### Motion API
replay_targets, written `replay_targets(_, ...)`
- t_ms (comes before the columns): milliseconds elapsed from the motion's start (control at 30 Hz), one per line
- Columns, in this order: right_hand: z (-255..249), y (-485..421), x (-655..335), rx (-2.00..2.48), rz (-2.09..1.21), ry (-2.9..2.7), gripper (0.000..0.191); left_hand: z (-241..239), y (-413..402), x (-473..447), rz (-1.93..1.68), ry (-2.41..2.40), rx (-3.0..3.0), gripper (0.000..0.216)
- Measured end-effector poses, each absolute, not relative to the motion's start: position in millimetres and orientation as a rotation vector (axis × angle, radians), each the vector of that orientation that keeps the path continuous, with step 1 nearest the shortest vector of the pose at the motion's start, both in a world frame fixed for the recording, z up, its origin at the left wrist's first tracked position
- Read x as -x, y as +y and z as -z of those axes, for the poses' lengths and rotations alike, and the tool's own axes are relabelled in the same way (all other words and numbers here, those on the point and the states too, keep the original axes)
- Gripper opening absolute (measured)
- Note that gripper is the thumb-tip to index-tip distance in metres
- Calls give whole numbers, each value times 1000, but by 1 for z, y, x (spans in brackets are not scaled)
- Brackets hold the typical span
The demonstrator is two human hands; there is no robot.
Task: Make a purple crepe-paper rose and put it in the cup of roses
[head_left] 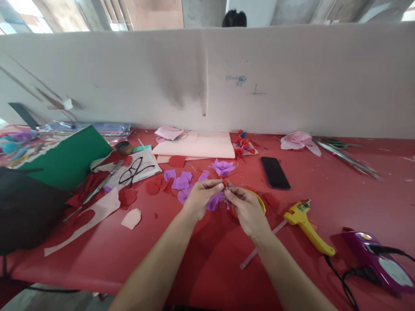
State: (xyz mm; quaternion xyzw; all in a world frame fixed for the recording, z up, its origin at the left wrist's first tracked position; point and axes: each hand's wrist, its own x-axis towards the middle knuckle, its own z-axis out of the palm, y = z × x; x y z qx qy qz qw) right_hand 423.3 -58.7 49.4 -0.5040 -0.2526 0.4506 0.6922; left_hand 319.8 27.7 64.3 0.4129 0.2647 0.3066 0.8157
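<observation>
My left hand (201, 198) and my right hand (245, 207) meet over the red table (201, 259), fingers pinched together on a small paper flower piece (225, 183) with a red tip. A purple petal (215, 201) hangs between the two hands. Loose purple paper petals (180, 181) lie just beyond my left hand, and a folded purple flower (223, 166) sits behind the fingertips. A yellow rim (259, 201) shows under my right hand.
A black phone (275, 172) lies right of the flower. A yellow glue gun (306, 224) and a purple device (378, 259) with cables sit at the right. Glasses (134, 170), scissors (97, 186), red petals, green card (69, 157) and pink paper sheets (197, 144) lie left and behind. A white partition stands at the back.
</observation>
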Motion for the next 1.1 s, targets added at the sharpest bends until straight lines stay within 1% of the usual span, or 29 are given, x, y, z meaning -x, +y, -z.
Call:
replay_targets(233, -49, -60, -420, 1233, -937, -658, 17, -65, 27, -320, -713, 584, -815, 20)
replay_targets(467, -48, -61, -419, 1221, -940, -689, 13, -68, 25, -322, -756, 595, -828, 20)
replay_targets(733, -56, -61, -419, 1275, -909, -733, 21, -63, 24, -322, -749, 564, -866, 19)
replay_targets(1000, -46, -58, -421, 1340, -849, -781, 28, -63, 18, -326, -820, 542, -855, 13)
replay_targets(1100, -47, -57, -420, 1345, -865, -740, 29, -65, 17, -325, -815, 531, -893, 15)
